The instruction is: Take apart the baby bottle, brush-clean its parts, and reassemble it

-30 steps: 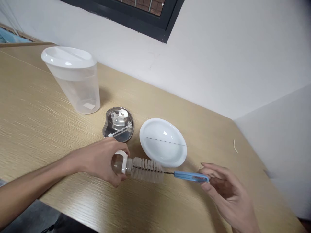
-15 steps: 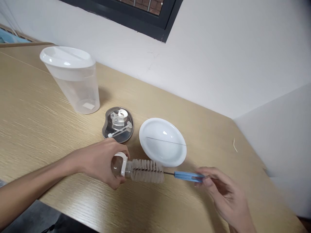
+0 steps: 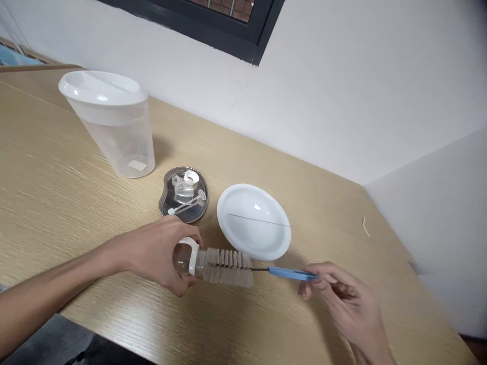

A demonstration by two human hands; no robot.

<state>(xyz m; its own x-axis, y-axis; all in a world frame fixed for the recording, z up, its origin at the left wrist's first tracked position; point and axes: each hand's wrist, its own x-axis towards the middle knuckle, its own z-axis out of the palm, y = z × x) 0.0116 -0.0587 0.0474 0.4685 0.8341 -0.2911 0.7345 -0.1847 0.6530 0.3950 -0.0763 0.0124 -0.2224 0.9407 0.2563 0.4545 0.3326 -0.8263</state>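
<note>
My left hand (image 3: 160, 253) is wrapped round a small clear bottle (image 3: 183, 259) with a white collar or handle, its neck pointing right. A bottle brush (image 3: 232, 266) with pale bristles on a twisted wire meets the neck. Most of the bristles show outside; how far the tip reaches in is hard to tell. With fingers and thumb my right hand (image 3: 342, 299) grips the brush's blue handle (image 3: 289, 274). Just beyond the brush stands a white oval bowl (image 3: 253, 243), with a thin wire (image 3: 258, 220) lying across it.
A kidney-shaped metal tray (image 3: 164, 205) holds several clear and white plastic parts (image 3: 186, 190). Behind it stands a tall translucent jug (image 3: 114, 137) with a white lid. A pale curved strip (image 3: 365, 225) lies on the table at the right, near the wall (image 3: 323, 91).
The brush and my right hand have shifted slightly left, towards the bottle, and the blue handle has turned a little. My left hand still grips the bottle.
</note>
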